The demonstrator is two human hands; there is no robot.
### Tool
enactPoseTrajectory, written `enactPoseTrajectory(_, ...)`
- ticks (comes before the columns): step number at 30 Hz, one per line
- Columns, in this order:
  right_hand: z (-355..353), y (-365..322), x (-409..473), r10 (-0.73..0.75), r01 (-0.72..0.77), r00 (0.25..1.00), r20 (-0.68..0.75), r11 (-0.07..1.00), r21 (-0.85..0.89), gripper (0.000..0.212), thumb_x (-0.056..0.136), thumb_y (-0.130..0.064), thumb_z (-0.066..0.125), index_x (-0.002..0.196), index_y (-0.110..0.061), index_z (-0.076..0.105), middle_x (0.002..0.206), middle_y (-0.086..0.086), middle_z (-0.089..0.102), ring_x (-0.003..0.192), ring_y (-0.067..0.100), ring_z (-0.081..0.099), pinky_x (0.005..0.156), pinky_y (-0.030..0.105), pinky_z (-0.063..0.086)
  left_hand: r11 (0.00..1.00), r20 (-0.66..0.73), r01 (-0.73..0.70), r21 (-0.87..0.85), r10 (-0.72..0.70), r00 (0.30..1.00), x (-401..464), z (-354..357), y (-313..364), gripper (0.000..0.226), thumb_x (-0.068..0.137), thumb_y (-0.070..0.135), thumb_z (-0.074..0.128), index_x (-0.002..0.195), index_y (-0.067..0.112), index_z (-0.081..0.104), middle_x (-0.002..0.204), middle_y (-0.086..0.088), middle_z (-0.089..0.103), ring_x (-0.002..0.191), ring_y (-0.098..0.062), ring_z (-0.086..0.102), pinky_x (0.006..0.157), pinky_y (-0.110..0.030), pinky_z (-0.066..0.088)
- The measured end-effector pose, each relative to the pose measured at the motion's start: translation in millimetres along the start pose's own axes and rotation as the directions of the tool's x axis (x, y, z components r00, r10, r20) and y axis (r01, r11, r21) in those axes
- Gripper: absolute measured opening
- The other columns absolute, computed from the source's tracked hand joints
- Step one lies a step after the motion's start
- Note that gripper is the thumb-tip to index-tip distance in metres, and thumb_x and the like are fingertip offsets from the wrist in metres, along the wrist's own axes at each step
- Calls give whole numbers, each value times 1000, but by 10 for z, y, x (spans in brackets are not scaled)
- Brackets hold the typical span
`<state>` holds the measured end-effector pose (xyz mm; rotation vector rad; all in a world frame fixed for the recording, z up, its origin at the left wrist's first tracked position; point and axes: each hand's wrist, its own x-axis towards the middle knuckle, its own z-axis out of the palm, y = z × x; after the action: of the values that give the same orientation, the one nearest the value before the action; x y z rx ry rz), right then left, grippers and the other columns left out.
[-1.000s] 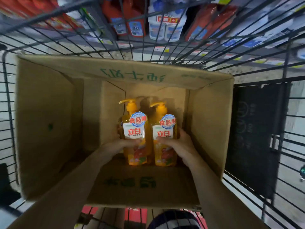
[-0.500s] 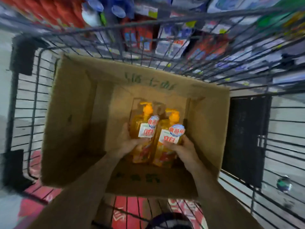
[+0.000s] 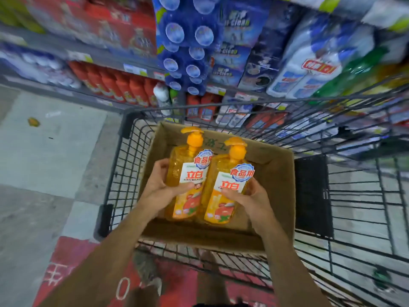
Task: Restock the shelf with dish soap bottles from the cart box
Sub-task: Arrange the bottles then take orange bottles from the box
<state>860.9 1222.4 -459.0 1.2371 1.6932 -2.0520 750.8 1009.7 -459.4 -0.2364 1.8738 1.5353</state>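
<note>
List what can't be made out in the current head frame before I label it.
- Cardboard box floor: hidden by the two dish soap bottles, left and right, and both hands, left and right; other bottles inside cannot be told.
- Shelf products: motion-blurred, labels mostly unreadable.
- Small print on the bottle labels: too small.
- Shopping cart: cut off by the right edge.

Grey tiled floor (image 3: 44,156) (red patch near), crowded store shelving (image 3: 137,69) behind.
</note>
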Motion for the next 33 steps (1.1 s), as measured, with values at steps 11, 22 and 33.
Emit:
enactPoseTrajectory(11, 1198, -1061, -1485, -362, 364, 930, 71, 931, -32, 47, 70, -10, 87, 113, -16, 68, 102, -5, 78, 96, 13, 74, 79, 29, 57, 929, -26, -352, -111, 352, 936, -1420, -1437, 1160, 81, 58, 7, 92, 128, 16, 52, 113, -6, 72, 100, -21, 71, 72, -25, 58)
enactPoseTrajectory(22, 2590, -2150, -2718, -676, 692, 707, 205, 722, -7, 43, 72, -10, 85, 112, -15, 69, 97, -2, 79, 83, 16, 75, 61, 33, 61, 752, -116, -586, -300, 581, 805, -2480, -2920, 1972, 98, 42, 46, 96, 127, 18, 56, 120, -6, 70, 107, -24, 68, 81, -34, 58)
enactPoseTrajectory(33, 3518, -2998, -3353, -820, 819, 548, 163, 566, 96, 51, 58, -34, 84, 105, -17, 73, 96, -4, 79, 87, 33, 74, 77, 49, 61, 570, -175, -811, -131, 792, 585, -3021, -3795, 2954, 53, 76, 13, 73, 127, 17, 60, 112, -6, 74, 102, -25, 71, 77, -32, 59)
